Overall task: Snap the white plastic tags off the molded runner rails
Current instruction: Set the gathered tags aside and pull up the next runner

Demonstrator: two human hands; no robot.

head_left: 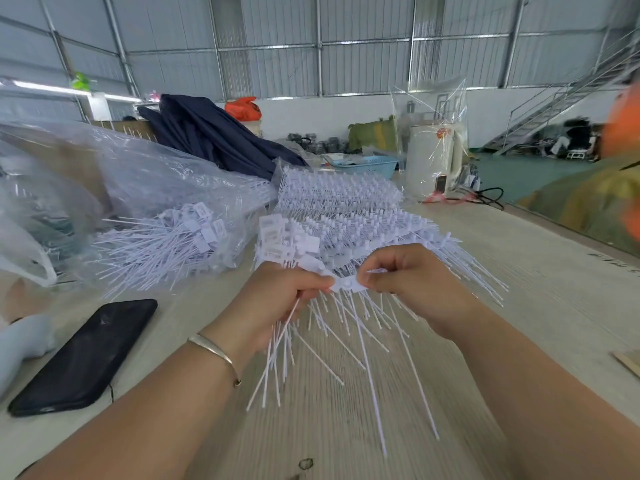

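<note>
Left hand [277, 296] grip closed round a bundle of white tags [287, 337], right hand [412, 282] pinching the runner rail [346, 284] between both grips, above the table [554, 306], stacked rails [346, 216] behind.

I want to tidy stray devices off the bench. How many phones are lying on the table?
1. A black phone lies face up on the table, left of the left hand. Others may be hidden under the plastic bags.

Table [519, 306]: phone [86, 355], tag piles [346, 216].
</note>
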